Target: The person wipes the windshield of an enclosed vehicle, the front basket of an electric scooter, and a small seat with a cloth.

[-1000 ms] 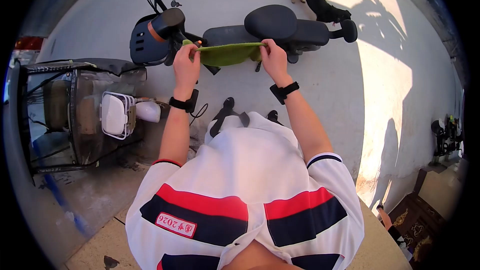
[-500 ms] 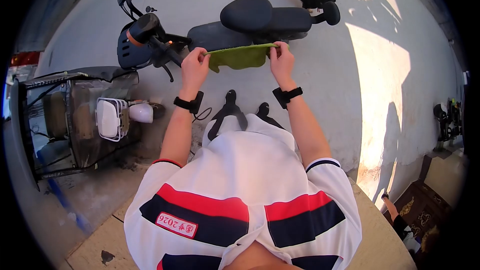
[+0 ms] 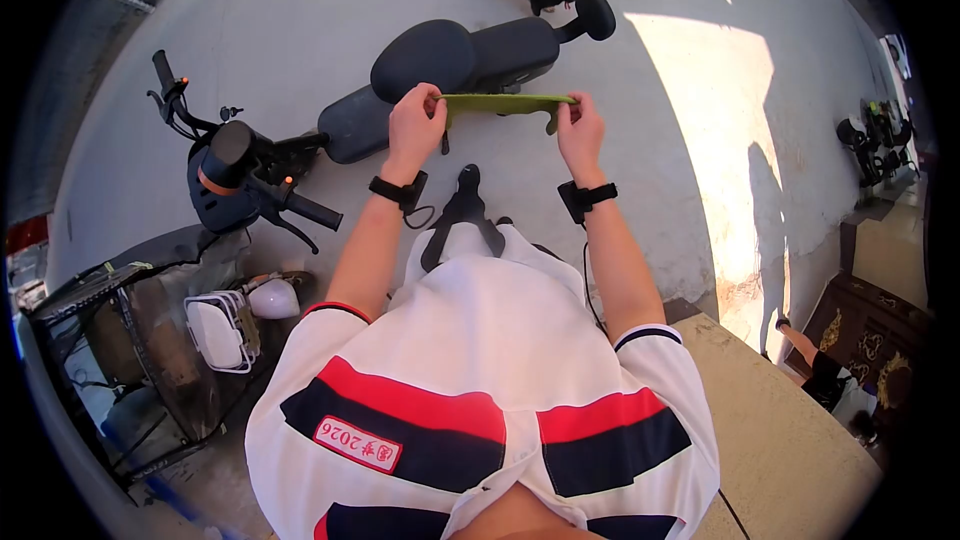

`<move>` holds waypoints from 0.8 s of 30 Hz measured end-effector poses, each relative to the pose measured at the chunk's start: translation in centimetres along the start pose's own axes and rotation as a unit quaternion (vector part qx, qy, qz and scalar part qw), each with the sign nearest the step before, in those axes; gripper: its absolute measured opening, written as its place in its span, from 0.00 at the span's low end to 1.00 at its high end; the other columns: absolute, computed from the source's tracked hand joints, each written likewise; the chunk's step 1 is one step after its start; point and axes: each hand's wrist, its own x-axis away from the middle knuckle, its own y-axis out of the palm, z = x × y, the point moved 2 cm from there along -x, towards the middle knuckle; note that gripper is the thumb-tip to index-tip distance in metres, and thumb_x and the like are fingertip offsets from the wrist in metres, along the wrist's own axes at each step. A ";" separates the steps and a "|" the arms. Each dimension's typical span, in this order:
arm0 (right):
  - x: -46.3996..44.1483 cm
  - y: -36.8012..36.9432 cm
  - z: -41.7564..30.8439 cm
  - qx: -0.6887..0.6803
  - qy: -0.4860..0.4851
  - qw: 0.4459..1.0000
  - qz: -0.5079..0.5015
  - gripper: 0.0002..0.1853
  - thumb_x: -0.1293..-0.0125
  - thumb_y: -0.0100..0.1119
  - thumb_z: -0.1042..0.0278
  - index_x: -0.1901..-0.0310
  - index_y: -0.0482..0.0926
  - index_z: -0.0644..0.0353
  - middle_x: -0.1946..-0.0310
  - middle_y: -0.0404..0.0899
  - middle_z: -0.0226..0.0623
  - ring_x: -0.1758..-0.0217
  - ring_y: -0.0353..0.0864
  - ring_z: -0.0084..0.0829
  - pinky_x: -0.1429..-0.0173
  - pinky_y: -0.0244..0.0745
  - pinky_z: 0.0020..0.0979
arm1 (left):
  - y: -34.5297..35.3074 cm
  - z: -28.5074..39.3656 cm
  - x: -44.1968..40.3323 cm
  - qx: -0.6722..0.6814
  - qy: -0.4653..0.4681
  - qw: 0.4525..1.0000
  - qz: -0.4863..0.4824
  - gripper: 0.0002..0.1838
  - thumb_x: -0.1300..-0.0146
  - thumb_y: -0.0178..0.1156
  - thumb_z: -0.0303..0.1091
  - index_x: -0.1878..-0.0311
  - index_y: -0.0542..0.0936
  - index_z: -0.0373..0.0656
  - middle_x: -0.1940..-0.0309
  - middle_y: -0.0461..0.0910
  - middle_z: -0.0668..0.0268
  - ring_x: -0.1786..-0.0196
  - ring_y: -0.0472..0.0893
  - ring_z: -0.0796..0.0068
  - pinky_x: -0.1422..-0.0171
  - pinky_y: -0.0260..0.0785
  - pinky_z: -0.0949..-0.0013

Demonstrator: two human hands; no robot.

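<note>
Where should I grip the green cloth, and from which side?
Probably by the two top corners of the green cloth, each pinched from its outer end, as the left hand and right hand do. The top edge runs nearly straight between them, while the lower part hangs loose and would likely fold if gripped there.

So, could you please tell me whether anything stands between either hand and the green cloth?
Nothing visible does: the left hand and the right hand each pinch one end of the green cloth, and the scooter lies beyond it.
</note>
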 end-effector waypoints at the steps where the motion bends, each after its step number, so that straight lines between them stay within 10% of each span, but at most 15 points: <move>1: -0.9 -0.1 0.1 0.009 -0.001 1.000 0.005 0.07 0.33 0.61 0.71 0.55 0.79 0.60 0.70 0.84 0.41 0.68 0.86 0.38 0.61 0.78 0.37 | 0.4 0.0 -1.0 0.011 0.003 1.000 -0.005 0.06 0.39 0.64 0.28 0.60 0.79 0.40 0.72 0.80 0.61 0.69 0.81 0.64 0.61 0.74 0.63; 4: -3.8 0.7 -0.3 0.049 -0.044 0.998 0.020 0.08 0.30 0.60 0.72 0.53 0.78 0.65 0.74 0.84 0.38 0.72 0.84 0.27 0.65 0.78 0.29 | 0.9 -0.9 -4.5 0.015 0.005 1.000 -0.012 0.06 0.39 0.64 0.28 0.60 0.79 0.40 0.72 0.79 0.61 0.68 0.81 0.63 0.61 0.74 0.62; 24: -10.3 9.5 -1.4 0.080 -0.006 0.992 -0.100 0.07 0.36 0.64 0.66 0.60 0.78 0.56 0.77 0.83 0.40 0.72 0.84 0.43 0.66 0.76 0.42 | -0.7 -8.5 -10.4 -0.065 -0.132 0.989 -0.025 0.06 0.37 0.63 0.33 0.61 0.79 0.42 0.74 0.82 0.58 0.67 0.83 0.55 0.61 0.74 0.56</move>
